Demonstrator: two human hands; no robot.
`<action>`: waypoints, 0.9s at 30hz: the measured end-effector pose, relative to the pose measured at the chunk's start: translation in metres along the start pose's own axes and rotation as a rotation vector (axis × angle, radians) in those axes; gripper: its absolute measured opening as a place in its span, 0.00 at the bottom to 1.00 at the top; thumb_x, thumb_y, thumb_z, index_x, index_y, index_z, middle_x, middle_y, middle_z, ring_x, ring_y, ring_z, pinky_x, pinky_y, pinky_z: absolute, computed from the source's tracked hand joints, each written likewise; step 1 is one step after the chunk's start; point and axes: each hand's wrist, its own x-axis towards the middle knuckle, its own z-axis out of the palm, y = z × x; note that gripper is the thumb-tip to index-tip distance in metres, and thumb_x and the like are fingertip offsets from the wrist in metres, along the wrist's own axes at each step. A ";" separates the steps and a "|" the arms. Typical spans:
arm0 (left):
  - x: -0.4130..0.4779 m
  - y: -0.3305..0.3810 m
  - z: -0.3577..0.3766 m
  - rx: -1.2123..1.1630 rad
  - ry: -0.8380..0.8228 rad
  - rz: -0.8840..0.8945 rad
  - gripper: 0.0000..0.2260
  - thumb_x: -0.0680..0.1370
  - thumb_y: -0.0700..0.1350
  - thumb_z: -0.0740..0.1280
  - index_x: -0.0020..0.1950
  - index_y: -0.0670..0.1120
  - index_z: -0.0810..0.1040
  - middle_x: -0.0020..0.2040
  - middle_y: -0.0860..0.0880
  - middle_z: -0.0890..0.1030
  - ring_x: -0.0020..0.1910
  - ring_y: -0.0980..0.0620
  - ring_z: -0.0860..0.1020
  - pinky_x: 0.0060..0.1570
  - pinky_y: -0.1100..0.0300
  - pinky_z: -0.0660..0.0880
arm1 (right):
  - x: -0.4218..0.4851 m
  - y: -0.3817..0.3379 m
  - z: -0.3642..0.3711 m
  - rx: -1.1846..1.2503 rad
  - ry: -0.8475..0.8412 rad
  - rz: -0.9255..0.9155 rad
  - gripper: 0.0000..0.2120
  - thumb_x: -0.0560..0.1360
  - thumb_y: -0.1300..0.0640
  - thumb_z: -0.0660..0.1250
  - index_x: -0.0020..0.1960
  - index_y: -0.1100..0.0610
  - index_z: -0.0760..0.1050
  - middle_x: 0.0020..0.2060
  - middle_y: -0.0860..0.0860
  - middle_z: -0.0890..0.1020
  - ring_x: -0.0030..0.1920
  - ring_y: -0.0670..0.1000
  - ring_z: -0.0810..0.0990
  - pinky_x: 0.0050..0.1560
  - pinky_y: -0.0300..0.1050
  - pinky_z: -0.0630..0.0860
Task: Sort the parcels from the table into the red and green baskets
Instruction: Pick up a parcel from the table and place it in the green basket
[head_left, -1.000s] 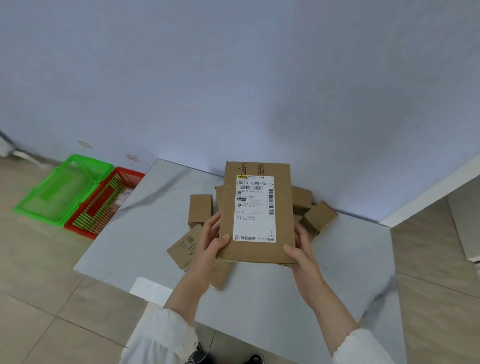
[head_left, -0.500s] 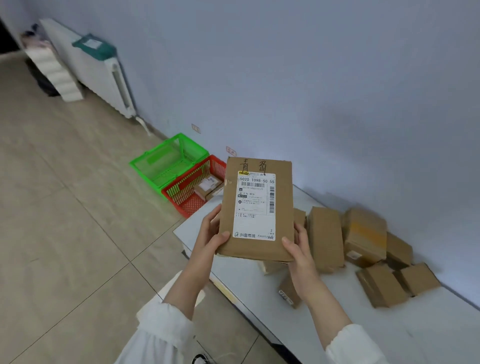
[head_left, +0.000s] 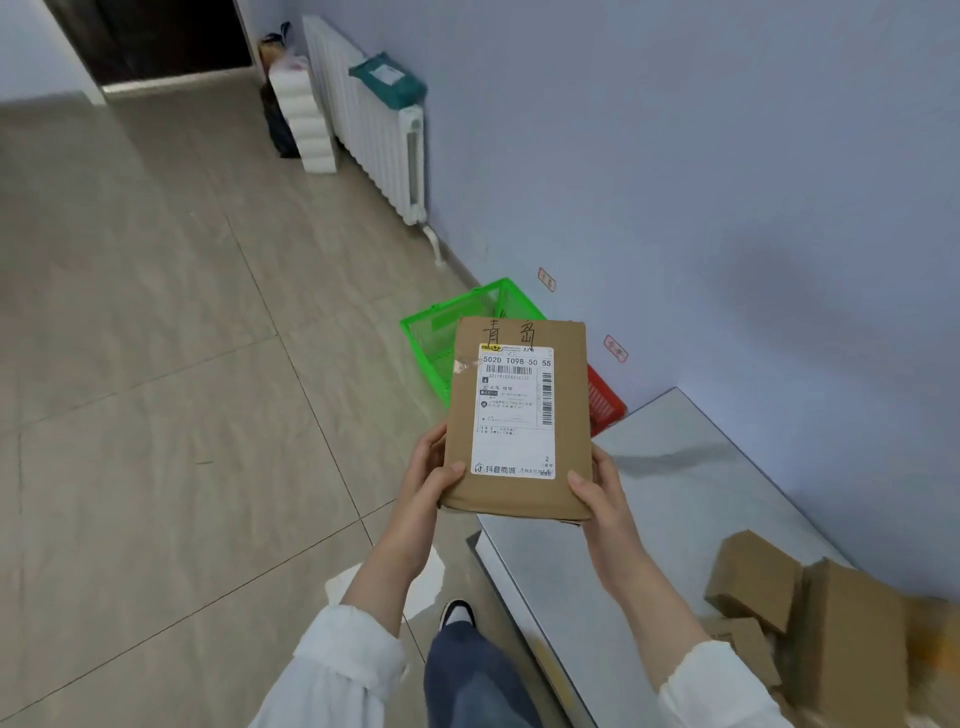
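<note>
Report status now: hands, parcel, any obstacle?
Left hand and right hand grip labelled parcel. Green basket, red basket on floor beyond. No obstacle seen.

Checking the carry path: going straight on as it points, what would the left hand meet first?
Probably the green plastic basket on the floor, ahead of the left hand gripping the flat brown cardboard parcel; depth is unclear.

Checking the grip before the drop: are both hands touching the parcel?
Touching. The head view shows the left hand and right hand gripping the parcel, thumbs pressed on its front.
</note>
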 end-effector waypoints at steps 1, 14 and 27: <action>0.017 0.006 -0.005 0.002 0.008 0.000 0.29 0.61 0.55 0.67 0.62 0.55 0.71 0.56 0.57 0.79 0.55 0.58 0.76 0.49 0.66 0.70 | 0.019 -0.003 0.006 0.010 -0.012 -0.001 0.36 0.57 0.43 0.68 0.65 0.49 0.67 0.59 0.47 0.78 0.57 0.47 0.76 0.53 0.43 0.73; 0.207 0.083 -0.081 0.061 0.079 -0.013 0.32 0.63 0.56 0.67 0.67 0.51 0.71 0.62 0.53 0.78 0.61 0.53 0.74 0.55 0.60 0.68 | 0.227 -0.049 0.093 0.050 -0.074 0.047 0.29 0.61 0.45 0.70 0.61 0.46 0.69 0.58 0.49 0.79 0.61 0.52 0.76 0.61 0.48 0.72; 0.454 0.163 -0.178 0.167 -0.143 -0.149 0.31 0.62 0.57 0.67 0.66 0.55 0.72 0.61 0.57 0.79 0.60 0.57 0.76 0.54 0.61 0.71 | 0.428 -0.066 0.200 0.060 0.170 0.101 0.26 0.65 0.45 0.70 0.61 0.49 0.71 0.56 0.49 0.80 0.58 0.50 0.78 0.60 0.47 0.71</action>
